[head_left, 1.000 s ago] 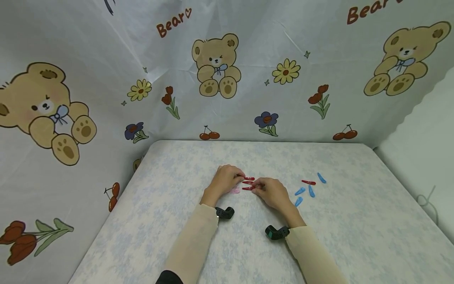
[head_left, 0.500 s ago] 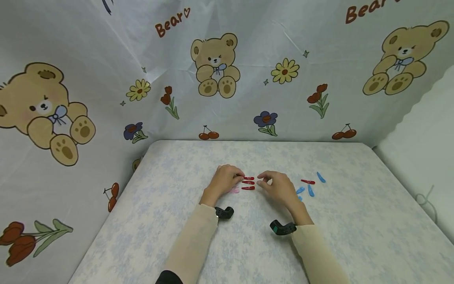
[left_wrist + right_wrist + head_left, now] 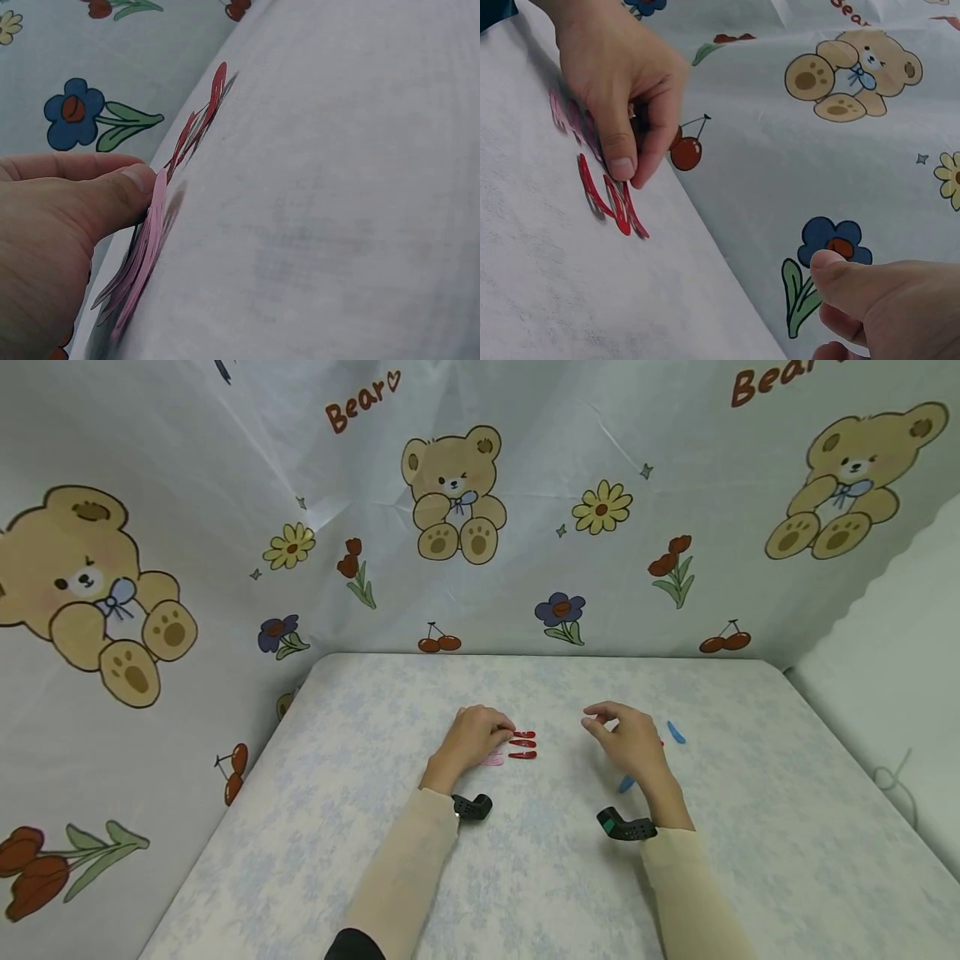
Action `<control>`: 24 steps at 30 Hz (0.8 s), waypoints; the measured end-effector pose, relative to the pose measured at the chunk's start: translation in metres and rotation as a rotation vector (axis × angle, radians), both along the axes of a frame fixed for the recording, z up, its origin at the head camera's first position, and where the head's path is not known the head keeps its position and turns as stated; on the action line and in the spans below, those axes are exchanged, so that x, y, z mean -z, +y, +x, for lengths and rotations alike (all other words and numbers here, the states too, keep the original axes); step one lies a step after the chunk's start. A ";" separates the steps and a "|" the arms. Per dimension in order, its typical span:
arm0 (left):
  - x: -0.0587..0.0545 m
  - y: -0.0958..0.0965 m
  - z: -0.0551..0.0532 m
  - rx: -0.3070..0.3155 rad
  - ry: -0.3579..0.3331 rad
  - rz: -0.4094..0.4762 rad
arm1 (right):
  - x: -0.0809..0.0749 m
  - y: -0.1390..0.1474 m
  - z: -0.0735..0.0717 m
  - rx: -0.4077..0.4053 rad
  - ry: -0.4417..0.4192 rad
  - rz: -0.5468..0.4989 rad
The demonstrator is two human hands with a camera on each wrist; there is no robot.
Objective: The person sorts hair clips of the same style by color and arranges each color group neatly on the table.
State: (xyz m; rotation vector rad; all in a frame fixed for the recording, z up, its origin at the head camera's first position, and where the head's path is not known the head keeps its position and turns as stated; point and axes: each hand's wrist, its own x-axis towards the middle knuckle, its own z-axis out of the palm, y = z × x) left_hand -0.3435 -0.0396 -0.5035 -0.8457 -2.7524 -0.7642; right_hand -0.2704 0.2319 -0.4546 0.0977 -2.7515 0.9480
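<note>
Three red snap hair clips lie in a column near the middle of the table, the left wrist view showing red clips beyond the fingertips. My left hand pinches the left end of the farthest one between thumb and finger. Beneath that hand lie several pink hair clips, partly covered; pink clips also show by the thumb. To the right, my right hand hovers above the table, thumb and fingers apart, holding nothing. It hides most of a further red clip and some blue clips.
A blue hair clip lies right of my right hand, and another blue clip shows below it. The pale patterned table ends at a bear-print cloth hanging behind and to the left.
My right hand has let go of the red hair clips and moved right, now over the loose blue clips. My left hand has stayed in place.
</note>
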 end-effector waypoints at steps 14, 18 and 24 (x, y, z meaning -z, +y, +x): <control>-0.002 0.001 0.002 -0.004 0.004 0.003 | 0.000 0.039 0.008 0.156 0.022 -0.075; -0.001 0.001 0.001 -0.009 0.001 -0.004 | 0.002 0.048 0.009 0.210 0.026 -0.102; -0.001 0.001 0.000 -0.011 0.002 -0.017 | 0.006 0.059 0.008 0.286 0.019 -0.086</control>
